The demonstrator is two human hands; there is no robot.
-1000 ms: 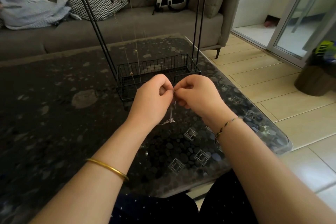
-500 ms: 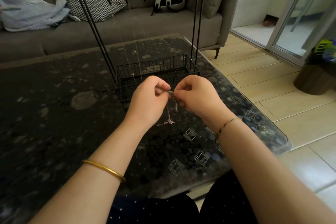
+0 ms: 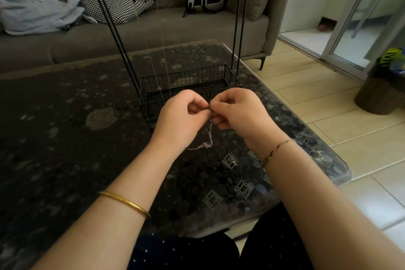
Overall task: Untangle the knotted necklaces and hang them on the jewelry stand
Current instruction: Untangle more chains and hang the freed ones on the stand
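Left hand (image 3: 183,119) and right hand (image 3: 236,112) pinching a silver necklace (image 3: 210,136), fingertips meeting, just before the jewelry stand (image 3: 188,85), above the surface (image 3: 65,138)

The jewelry stand (image 3: 116,35) and its wire basket (image 3: 197,76) block straight ahead; table (image 3: 54,138) spreads leftward.

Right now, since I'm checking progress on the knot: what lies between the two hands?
In the head view, the left hand and right hand pinch a silver necklace between their fingertips. Its twisted tail hangs down in the gap between the wrists.
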